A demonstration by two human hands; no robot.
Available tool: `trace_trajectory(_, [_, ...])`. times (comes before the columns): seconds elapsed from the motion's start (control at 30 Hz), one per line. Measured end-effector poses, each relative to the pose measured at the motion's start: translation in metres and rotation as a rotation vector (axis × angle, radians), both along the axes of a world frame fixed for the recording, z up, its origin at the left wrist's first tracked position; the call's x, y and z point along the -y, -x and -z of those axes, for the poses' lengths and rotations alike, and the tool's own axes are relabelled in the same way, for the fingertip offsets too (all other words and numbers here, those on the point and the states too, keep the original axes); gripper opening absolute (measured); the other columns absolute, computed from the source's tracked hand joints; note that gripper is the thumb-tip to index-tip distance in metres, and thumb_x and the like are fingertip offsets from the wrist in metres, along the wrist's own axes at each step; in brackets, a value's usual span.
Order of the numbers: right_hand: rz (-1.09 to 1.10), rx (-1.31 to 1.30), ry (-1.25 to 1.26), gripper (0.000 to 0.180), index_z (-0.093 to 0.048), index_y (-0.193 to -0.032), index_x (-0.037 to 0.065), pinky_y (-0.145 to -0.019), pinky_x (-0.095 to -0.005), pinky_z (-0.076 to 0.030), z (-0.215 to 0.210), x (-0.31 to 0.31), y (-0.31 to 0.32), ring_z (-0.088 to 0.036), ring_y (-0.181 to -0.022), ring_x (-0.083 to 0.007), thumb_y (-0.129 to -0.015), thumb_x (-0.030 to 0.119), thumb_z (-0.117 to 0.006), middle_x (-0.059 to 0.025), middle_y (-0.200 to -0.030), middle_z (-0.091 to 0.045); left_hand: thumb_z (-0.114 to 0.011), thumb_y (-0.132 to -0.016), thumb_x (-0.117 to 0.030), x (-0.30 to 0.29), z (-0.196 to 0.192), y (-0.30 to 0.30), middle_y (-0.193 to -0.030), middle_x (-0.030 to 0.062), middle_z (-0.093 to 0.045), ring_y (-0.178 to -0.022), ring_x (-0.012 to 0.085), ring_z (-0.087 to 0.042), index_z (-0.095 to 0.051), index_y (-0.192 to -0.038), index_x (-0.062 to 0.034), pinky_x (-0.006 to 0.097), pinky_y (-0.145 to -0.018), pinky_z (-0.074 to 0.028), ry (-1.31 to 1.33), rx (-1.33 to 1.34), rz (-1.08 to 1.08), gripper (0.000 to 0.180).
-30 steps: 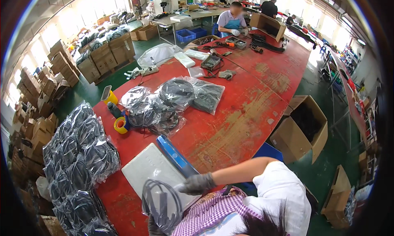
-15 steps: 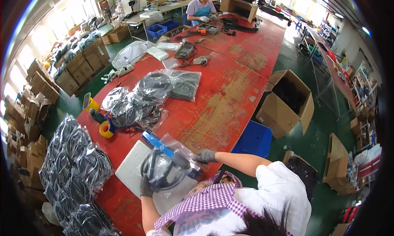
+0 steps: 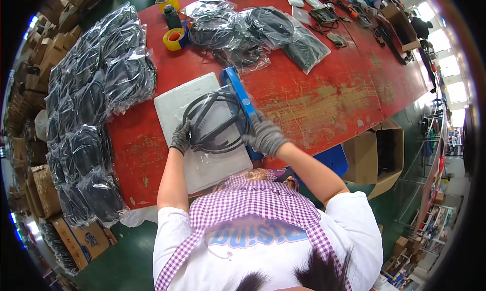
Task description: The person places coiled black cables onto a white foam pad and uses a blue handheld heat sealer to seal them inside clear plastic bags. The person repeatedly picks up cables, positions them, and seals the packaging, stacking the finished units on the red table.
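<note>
A coil of black cable in a clear plastic bag (image 3: 215, 121) lies on a white foam slab (image 3: 172, 101) in front of me. My left hand (image 3: 180, 137), in a grey glove, grips the bagged coil at its left edge. Along the bag's right side runs a long blue bar-shaped bag sealer (image 3: 237, 91). The grey-gloved right hand (image 3: 267, 135) is closed over the near part of the sealer's bar, its thumb side beside the bag. Part of the sealer is hidden under that hand.
Rows of bagged black cables (image 3: 91, 103) are piled at the left. Beyond the slab lie more bagged cables (image 3: 263, 27), with a yellow tape roll (image 3: 174, 39) and a dark bottle (image 3: 171, 17) beside them. An open carton (image 3: 362, 157) and a blue bin (image 3: 331, 162) stand right of the red table.
My view has swung round and down over the slab. The right hand has come from the bag's right edge onto the sealer's bar; the left still holds the bag's left side.
</note>
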State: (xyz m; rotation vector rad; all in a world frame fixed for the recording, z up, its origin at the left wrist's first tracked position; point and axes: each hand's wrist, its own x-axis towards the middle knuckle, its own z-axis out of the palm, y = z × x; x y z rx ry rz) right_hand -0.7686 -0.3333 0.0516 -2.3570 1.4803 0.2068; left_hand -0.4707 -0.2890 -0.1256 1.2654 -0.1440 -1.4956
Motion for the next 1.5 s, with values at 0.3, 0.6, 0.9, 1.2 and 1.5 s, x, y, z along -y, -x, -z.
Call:
trace_trajectory(0.3, [-0.065,0.182,0.234,0.061,-0.028,-0.124,-0.002,-0.092,-0.0437,-0.028,0.106,-0.04,0.019,-0.032,-0.116,-0.0344,-0.075,0.03,-0.044,-0.0233,-0.126,-0.031,-0.057,-0.078,-0.017,0.01,-0.015,-0.026,-0.069,-0.0012,-0.051,-0.063,0.0087,-0.047,-0.055,-0.092,-0.0121,0.022,-0.054,-0.038,0.098,0.543,0.247,0.015])
trace_trajectory(0.6, [0.038,0.555,0.324,0.05,-0.04,-0.116,0.001,-0.083,-0.0405,-0.038,0.111,-0.034,0.032,-0.046,-0.098,-0.0346,-0.071,0.022,-0.052,-0.0232,-0.114,-0.042,-0.051,-0.079,-0.018,-0.033,-0.049,-0.011,-0.095,0.006,-0.055,-0.088,0.0238,-0.053,-0.045,-0.107,-0.0107,0.037,-0.068,-0.045,-0.143,-0.18,0.379,0.03])
trace_trajectory(0.9, [0.021,0.702,0.422,0.043,-0.043,-0.109,-0.001,-0.069,-0.0427,-0.043,0.096,-0.036,0.031,-0.05,-0.082,-0.0378,-0.072,0.015,-0.055,-0.025,-0.108,-0.045,-0.051,-0.078,-0.036,-0.068,-0.033,0.011,-0.115,0.0101,-0.047,-0.104,0.0233,-0.045,-0.043,-0.114,-0.0076,0.036,-0.089,-0.036,0.24,-0.161,0.418,0.046])
trace_trajectory(1.2, [0.0,0.652,0.447,0.047,-0.041,-0.113,0.001,-0.07,-0.0428,-0.042,0.101,-0.038,0.034,-0.05,-0.084,-0.0372,-0.071,0.018,-0.055,-0.0246,-0.112,-0.042,-0.052,-0.08,-0.032,-0.056,0.012,0.018,-0.107,0.0111,-0.05,-0.095,0.0242,-0.048,-0.043,-0.112,-0.0077,0.041,-0.083,-0.039,0.179,-0.238,0.036,0.04])
trace_trajectory(1.5, [0.021,0.557,0.248,0.058,-0.037,-0.117,-0.004,-0.082,-0.043,-0.039,0.093,-0.038,0.034,-0.046,-0.096,-0.0388,-0.067,0.02,-0.053,-0.0271,-0.113,-0.041,-0.047,-0.083,-0.036,-0.049,0.026,0.006,-0.106,0.0133,-0.051,-0.094,0.0276,-0.05,-0.044,-0.11,-0.0032,0.043,-0.084,-0.04,0.103,-0.394,0.064,0.043])
